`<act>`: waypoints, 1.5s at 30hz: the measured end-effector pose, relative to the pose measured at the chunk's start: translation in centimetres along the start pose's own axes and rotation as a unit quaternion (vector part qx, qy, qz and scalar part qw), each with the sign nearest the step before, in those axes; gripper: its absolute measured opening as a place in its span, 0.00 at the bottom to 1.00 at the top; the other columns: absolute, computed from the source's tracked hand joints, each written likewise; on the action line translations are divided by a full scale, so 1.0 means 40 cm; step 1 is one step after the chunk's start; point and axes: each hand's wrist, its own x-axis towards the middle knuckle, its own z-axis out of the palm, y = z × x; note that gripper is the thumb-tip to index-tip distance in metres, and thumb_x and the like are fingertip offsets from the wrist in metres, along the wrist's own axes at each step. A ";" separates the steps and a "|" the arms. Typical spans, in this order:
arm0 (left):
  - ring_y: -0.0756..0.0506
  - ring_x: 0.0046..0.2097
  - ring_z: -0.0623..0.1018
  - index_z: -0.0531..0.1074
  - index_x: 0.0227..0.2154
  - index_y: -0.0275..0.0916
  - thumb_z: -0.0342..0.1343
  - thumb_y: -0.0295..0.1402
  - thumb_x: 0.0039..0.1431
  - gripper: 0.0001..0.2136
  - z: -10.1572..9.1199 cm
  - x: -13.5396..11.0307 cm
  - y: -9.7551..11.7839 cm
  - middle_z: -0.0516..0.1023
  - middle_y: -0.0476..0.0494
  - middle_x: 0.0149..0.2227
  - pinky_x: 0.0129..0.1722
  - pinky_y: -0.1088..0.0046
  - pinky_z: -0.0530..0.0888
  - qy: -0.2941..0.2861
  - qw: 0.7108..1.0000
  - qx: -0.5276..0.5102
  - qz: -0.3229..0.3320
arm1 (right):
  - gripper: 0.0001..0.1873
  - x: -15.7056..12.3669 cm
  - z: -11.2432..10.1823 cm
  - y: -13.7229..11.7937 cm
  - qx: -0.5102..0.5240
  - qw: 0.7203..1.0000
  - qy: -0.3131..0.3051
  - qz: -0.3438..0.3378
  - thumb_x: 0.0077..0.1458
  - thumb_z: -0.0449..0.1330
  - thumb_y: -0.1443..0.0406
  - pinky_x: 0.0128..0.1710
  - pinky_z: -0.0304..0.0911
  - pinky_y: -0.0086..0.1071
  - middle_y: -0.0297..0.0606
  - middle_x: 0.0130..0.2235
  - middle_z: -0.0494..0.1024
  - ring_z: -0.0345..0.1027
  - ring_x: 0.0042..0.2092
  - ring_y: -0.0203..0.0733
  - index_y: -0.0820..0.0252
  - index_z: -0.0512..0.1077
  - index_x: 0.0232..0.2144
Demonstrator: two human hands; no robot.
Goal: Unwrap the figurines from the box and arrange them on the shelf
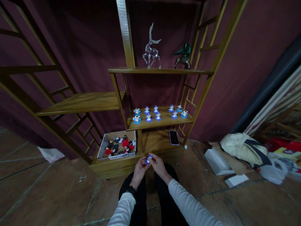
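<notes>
My left hand point(140, 169) and my right hand point(158, 165) meet in front of me, low over the bottom shelf's front edge. Both are closed on one small blue-and-white figurine point(148, 158), pinched between their fingertips. Several matching blue-based figurines point(148, 118) stand in rows on the wooden shelf point(164, 123) above. A white box point(101, 147) on the bottom shelf, left of my hands, holds several red and dark figurines point(124, 143).
A phone point(174, 137) lies face up on the bottom shelf right of my hands. A glass deer point(151, 50) and a green figure point(183, 56) stand on the top shelf. Bags, white boxes point(215, 161) and papers lie on the tiled floor at right.
</notes>
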 end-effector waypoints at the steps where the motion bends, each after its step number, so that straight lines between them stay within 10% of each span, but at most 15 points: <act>1: 0.48 0.30 0.76 0.69 0.39 0.36 0.69 0.31 0.30 0.27 -0.003 0.002 0.001 0.76 0.47 0.26 0.34 0.71 0.72 -0.007 1.000 0.004 -0.005 | 0.19 -0.001 -0.001 -0.003 -0.001 1.000 0.000 -0.001 0.51 0.55 0.63 0.44 0.66 0.36 0.37 0.40 0.78 0.73 0.41 0.43 0.53 0.70 0.47; 20: 0.50 0.35 0.76 0.74 0.37 0.36 0.67 0.28 0.38 0.19 0.012 -0.022 0.044 0.78 0.43 0.35 0.42 0.73 0.70 -0.039 0.988 -0.125 -0.082 | 0.20 0.014 -0.023 0.007 0.142 0.989 -0.023 0.021 0.46 0.61 0.59 0.50 0.62 0.41 0.37 0.44 0.77 0.70 0.46 0.45 0.54 0.72 0.44; 45: 0.49 0.36 0.77 0.73 0.38 0.34 0.60 0.28 0.50 0.10 -0.004 -0.004 0.028 0.78 0.41 0.35 0.41 0.72 0.73 -0.050 0.970 -0.213 -0.103 | 0.14 0.036 -0.009 0.069 0.075 0.997 -0.009 0.012 0.48 0.59 0.59 0.47 0.62 0.38 0.37 0.40 0.77 0.70 0.42 0.43 0.56 0.75 0.38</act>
